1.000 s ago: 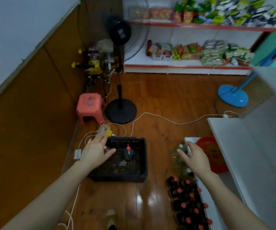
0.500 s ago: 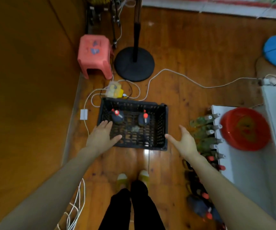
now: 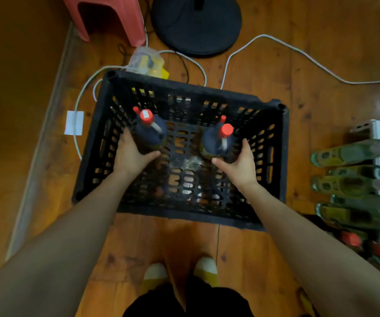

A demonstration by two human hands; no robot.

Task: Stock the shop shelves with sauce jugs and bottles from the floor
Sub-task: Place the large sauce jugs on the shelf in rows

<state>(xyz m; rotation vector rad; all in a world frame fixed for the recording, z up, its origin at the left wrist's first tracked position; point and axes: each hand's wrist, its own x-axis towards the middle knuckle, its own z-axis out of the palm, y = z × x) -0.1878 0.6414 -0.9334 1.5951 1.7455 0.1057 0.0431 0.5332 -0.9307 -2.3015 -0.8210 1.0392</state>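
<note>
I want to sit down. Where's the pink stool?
Head view, top left: the pink stool stands on the floor beside the black fan base, beyond the black crate.

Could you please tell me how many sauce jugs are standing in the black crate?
2: the left jug at the left hand, the right jug at the right hand. None seem hidden.

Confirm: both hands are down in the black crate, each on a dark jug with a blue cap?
Wrong on the caps: the head view shows them red. The left hand and right hand each wrap a dark jug inside the black crate.
</note>
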